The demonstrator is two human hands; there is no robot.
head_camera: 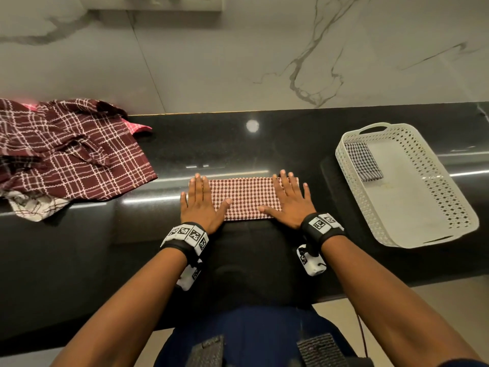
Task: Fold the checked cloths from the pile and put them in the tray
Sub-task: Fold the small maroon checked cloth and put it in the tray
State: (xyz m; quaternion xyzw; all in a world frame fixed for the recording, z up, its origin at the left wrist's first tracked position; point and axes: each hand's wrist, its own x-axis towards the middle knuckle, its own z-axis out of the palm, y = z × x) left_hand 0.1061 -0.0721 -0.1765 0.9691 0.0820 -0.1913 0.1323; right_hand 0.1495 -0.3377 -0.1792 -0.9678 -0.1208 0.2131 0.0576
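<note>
Cloth (pixel 246 198), red-checked and folded to a narrow strip, lies on the counter (pixel 264 144) between the pile (pixel 66 152) and the tray (pixel 449 181). The left hand (pixel 201 205) and right hand (pixel 289 202) press flat on its ends, fingers straight, gripping nothing. One dark folded cloth (pixel 363 161) already sits in the tray's far corner. The strip likely needs another fold, and the pile is yet to do.

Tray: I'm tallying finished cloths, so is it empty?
No, one folded dark checked cloth lies inside the tray, near its far end.
</note>
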